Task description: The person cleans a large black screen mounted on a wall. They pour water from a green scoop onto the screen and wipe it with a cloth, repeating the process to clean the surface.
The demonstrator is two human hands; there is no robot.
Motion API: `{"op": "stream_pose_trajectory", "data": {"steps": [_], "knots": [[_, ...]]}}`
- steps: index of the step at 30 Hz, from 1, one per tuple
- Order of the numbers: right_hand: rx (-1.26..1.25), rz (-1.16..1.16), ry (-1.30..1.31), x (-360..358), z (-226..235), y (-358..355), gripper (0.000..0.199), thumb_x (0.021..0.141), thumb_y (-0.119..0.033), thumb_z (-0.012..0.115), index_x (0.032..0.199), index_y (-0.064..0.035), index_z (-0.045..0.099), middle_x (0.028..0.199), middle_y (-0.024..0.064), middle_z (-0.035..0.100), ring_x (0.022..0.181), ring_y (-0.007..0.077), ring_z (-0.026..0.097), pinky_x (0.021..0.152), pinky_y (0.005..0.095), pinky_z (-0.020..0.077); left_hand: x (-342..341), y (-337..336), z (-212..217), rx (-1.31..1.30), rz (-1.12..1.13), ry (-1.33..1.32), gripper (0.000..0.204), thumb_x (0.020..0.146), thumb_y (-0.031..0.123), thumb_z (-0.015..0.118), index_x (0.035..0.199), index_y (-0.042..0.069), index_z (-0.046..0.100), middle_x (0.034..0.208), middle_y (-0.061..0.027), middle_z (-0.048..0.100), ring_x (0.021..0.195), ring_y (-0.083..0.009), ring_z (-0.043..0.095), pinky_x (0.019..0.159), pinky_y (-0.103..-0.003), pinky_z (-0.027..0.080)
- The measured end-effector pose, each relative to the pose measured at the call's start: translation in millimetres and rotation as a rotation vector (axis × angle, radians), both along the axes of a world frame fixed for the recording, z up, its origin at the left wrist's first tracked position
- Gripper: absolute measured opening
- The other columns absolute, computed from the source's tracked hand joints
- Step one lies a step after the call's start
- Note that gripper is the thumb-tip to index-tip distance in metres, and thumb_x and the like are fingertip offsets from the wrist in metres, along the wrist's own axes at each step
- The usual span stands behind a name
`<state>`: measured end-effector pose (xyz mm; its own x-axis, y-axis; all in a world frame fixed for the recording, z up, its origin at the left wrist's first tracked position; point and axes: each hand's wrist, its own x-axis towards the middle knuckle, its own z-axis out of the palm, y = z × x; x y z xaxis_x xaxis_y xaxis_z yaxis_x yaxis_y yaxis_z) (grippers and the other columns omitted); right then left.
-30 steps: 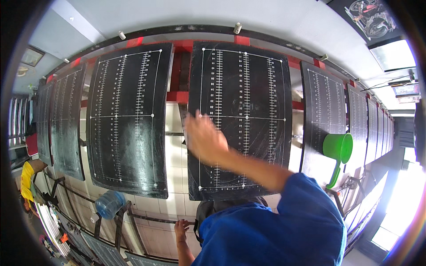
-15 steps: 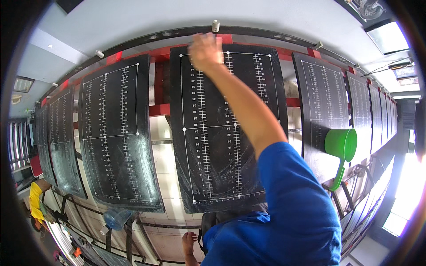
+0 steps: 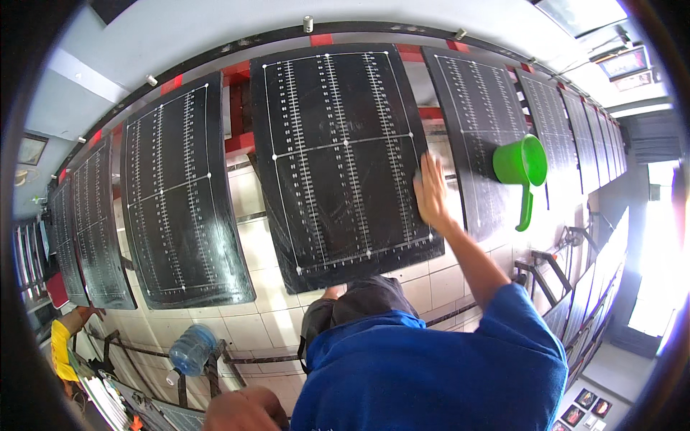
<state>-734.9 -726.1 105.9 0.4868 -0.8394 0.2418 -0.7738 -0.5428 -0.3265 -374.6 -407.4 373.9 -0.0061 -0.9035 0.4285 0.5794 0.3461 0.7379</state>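
A black board [image 3: 323,194] with white lines, dots and ruler-like scales lies in front of me. My right hand [image 3: 433,192] lies along its right edge, fingers stretched out and close together. Whether something thin and pale sits under that palm, I cannot make out. Low in the picture, my left hand [image 3: 244,411] hangs away from the boards, smeared, its fingers hidden. On the neighbouring board [image 3: 480,194] to the right stands a green dipper [image 3: 509,164] with a long handle.
More marked boards, such as this one [image 3: 172,201], line both sides on red supports [image 3: 239,140]. A blue water jug [image 3: 192,350] stands among dark metal frames at lower left. Beyond it shows a person in a yellow garment [image 3: 63,352].
My right hand has swept from the board's top edge down to its right edge. My left hand has come nearer and lower. The view has shifted, so the boards sit higher.
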Motion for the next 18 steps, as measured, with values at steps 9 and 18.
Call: {"op": "stream_pose_trajectory", "data": {"steps": [9,18], "knots": [[0.149,-0.152,0.141,86,-3,193,0.072,0.1,-0.038,0.051,0.155,0.0017,0.029,0.165,0.0223,0.018,0.154,0.0381,0.013,0.124,0.0534,0.0088,-49,22,68,-0.517,-0.475,-0.07,0.034,0.102,0.032,0.054,0.087,0.004,0.064,0.082,-0.0064,0.065,0.076,-0.0206,0.065,0.067,-0.034,0.052],[-0.04,0.414,0.052,247,21,246,0.044,0.094,-0.026,0.057,0.133,-0.0058,0.06,0.15,0.0134,0.045,0.145,0.0379,0.035,0.12,0.0485,0.0298,-43,71,63,-0.368,-0.523,-0.222,0.034,0.101,0.035,0.055,0.088,0.005,0.065,0.085,-0.008,0.068,0.077,-0.0236,0.068,0.068,-0.037,0.053]]}}
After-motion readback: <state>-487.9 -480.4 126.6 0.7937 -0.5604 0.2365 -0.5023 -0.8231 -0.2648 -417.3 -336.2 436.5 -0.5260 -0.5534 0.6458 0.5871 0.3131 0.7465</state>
